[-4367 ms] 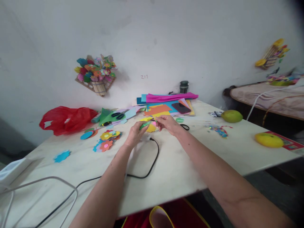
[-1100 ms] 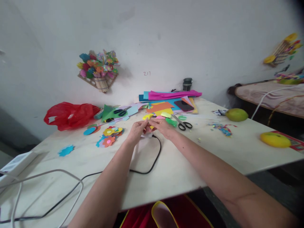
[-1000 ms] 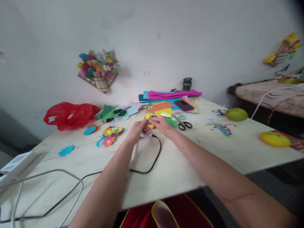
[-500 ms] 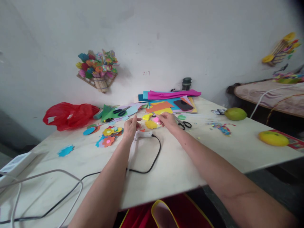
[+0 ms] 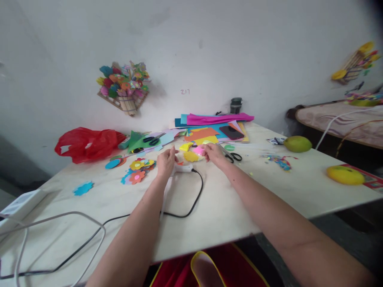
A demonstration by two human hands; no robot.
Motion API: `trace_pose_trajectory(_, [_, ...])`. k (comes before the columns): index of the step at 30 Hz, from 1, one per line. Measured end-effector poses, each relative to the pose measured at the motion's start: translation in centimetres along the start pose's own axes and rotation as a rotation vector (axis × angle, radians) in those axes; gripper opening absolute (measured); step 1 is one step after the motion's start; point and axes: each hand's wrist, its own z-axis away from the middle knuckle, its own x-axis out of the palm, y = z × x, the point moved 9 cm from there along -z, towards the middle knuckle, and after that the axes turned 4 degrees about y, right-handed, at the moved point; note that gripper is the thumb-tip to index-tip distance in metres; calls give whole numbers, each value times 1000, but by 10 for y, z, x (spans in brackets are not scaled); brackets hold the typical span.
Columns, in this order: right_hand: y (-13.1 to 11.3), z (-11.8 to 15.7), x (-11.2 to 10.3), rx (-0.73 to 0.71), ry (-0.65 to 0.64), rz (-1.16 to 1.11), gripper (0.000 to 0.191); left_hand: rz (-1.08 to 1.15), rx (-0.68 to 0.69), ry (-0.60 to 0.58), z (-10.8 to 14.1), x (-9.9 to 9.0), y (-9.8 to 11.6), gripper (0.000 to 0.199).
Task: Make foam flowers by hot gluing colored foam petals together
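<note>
Pinched in the fingertips of my right hand (image 5: 214,154) is a small pink paper piece (image 5: 198,150), just above a yellow paper flower (image 5: 190,156). My left hand (image 5: 166,162) rests loosely to the left of that flower, fingers slightly apart, with nothing visible in them. Between my hands and nearer me lies a white glue gun (image 5: 183,169) with a black cord; its left end is partly hidden by my left hand. Folded yellow paper (image 5: 186,147) sits behind the flower. Black-handled scissors (image 5: 233,157) lie right beside my right hand.
Layered paper flowers (image 5: 137,170) and a blue flower (image 5: 83,188) are at left, near a red plastic bag (image 5: 86,144). Behind lie scissors (image 5: 153,139), coloured sheets (image 5: 206,135) and a phone (image 5: 231,132). Mangoes (image 5: 297,144) sit right; cables (image 5: 74,215) cross the front left.
My right hand has shifted slightly, and more of the pink paper piece now shows at its fingertips. The left hand has barely moved. The whole view has drifted a little.
</note>
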Motion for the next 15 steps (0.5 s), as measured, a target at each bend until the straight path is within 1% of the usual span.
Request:
trace_pose_trajectory(3, [-2, 3, 1, -26, -39, 50, 26, -57, 16, -5, 2, -1, 5, 54])
trace_pose_trajectory(7, [-2, 5, 8, -88, -53, 190, 25, -117, 23, -14, 5, 0, 10, 53])
trace_pose_trajectory(9, [4, 4, 11, -59, -53, 211, 23, -136, 21, -12, 6, 0, 12, 52])
trace_pose_trajectory(12, [13, 3, 12, 4, -69, 182, 20, -143, 14, -12, 6, -1, 12, 52])
trace_pose_trajectory(15, [11, 3, 4, -7, -19, 216, 27, -138, 21, -9, 7, -2, 13, 52])
